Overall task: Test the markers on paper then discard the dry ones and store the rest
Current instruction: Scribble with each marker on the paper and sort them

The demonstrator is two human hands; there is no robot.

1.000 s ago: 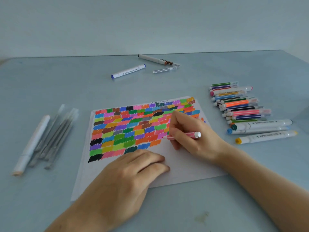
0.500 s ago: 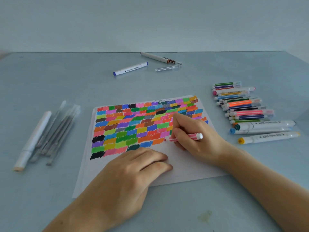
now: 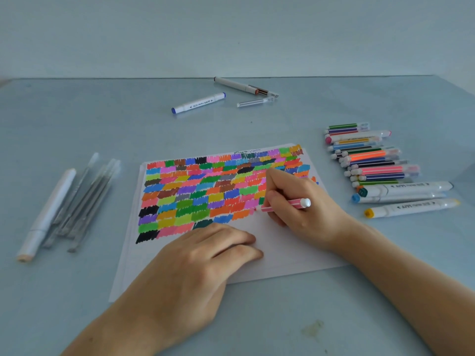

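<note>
Sheet of white paper (image 3: 282, 250) flat on the blue-grey table (image 3: 308, 317), upper part filled with rows of coloured scribble patches. Right hand (image 3: 305, 209) on the paper's right half, fingers curled round a pink striped marker (image 3: 285, 204), tip down at the right end of the patches, white end cap pointing away to the right. Left hand (image 3: 195, 268) pressed flat on the paper's near edge, fingers straight and together, holding nothing. Right of the paper, a row of thin striped markers (image 3: 370, 160) side by side, then three fat white markers (image 3: 406, 197) nearest. Left of the paper, a white marker (image 3: 48, 211) beside a bundle of clear pens (image 3: 84, 201). Beyond the paper, a blue-capped white marker (image 3: 199, 102), a white pen (image 3: 241, 86) and a clear cap (image 3: 254, 102).
</note>
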